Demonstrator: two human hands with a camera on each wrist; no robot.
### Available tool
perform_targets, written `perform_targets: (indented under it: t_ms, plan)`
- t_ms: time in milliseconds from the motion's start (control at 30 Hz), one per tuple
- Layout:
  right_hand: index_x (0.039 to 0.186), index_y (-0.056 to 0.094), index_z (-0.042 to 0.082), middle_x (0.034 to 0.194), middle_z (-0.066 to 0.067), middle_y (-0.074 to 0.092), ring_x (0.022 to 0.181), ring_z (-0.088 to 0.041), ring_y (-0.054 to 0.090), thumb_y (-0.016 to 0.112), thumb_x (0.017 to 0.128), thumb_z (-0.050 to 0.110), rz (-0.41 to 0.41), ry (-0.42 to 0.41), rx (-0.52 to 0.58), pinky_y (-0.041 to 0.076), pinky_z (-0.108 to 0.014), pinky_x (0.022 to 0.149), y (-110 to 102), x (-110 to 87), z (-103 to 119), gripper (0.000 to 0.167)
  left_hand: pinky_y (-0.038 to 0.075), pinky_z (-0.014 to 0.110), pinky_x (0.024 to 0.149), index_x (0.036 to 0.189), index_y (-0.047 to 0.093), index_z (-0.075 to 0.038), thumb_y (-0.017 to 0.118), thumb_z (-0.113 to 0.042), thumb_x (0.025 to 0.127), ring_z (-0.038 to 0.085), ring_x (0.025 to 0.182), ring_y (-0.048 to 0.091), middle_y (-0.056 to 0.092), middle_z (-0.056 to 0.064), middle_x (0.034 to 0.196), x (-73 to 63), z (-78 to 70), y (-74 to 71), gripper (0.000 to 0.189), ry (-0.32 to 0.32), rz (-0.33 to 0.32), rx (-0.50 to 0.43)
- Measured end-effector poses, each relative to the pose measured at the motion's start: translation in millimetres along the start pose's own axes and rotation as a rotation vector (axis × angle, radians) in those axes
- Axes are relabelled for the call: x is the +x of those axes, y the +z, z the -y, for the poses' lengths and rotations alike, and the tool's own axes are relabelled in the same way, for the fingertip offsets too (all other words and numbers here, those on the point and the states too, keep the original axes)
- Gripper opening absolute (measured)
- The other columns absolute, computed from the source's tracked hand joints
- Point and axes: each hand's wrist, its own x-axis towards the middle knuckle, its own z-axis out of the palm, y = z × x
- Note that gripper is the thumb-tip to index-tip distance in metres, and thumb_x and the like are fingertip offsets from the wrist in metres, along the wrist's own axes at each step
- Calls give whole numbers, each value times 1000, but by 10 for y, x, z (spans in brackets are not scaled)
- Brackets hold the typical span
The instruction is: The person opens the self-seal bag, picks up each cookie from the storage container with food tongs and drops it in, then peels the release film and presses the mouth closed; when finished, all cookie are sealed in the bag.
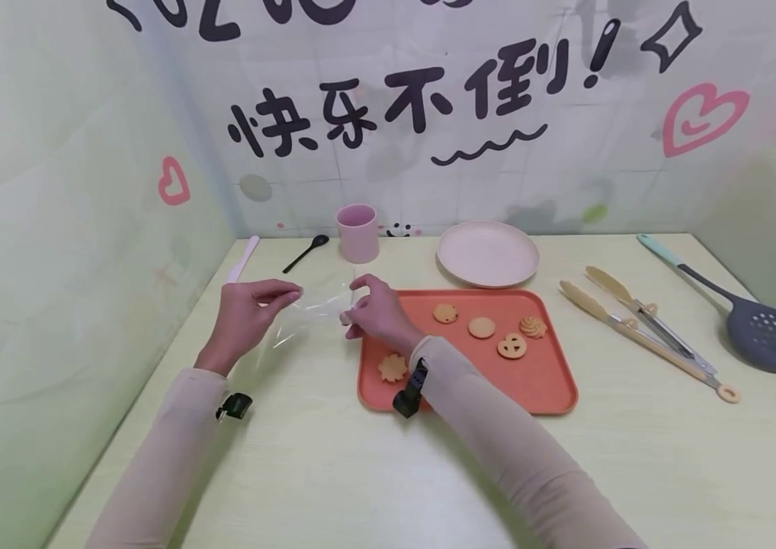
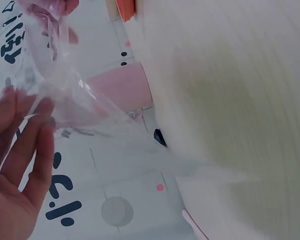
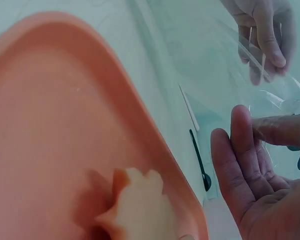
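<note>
Your left grip (image 1: 245,313) and right grip (image 1: 378,311) pinch the clear bag (image 1: 321,306) between them; you're apparently opening it, and next should spread it wider.

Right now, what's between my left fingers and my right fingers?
Clear plastic spans from your left fingers to your right fingers, in the head view.

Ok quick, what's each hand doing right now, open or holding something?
Left hand: closed, pinching the clear plastic between thumb and fingers.
Right hand: closed, pinching the same clear plastic at its other side.
</note>
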Motion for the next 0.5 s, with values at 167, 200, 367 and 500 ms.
perform_targets:
  t_ms: [167,200,367,500]
  plan:
    - [133,49,6,87,-14,69,61,-18,68,66,95,6,9,33,60,64,-31,66,-50,-11,2,42,52,3,74,96,82,-7,80,-5,83,-24,81,63,80,12,91,-9,-5,-3,13,88,-76,-66]
    - [130,51,6,90,-17,68,62,-18,69,66,95,5,15,31,78,63,-30,67,-58,-16,3,38,52,3,74,96,82,-6,80,-4,83,-24,82,62,80,13,91,-7,-8,1,13,99,-79,-76]
    - [121,64,10,116,-26,65,76,-20,70,62,100,11,71,-14,113,62,-29,71,-78,-33,7,22,52,3,75,96,82,-7,81,-2,82,-17,83,67,80,11,91,-8,-28,15,15,126,-74,-77]
    - [123,68,11,127,-17,66,88,-17,72,63,100,17,95,-62,119,63,-31,79,-74,-9,1,24,51,2,80,96,82,-8,81,-3,81,2,85,76,80,8,92,-4,-50,36,16,183,-25,-34]
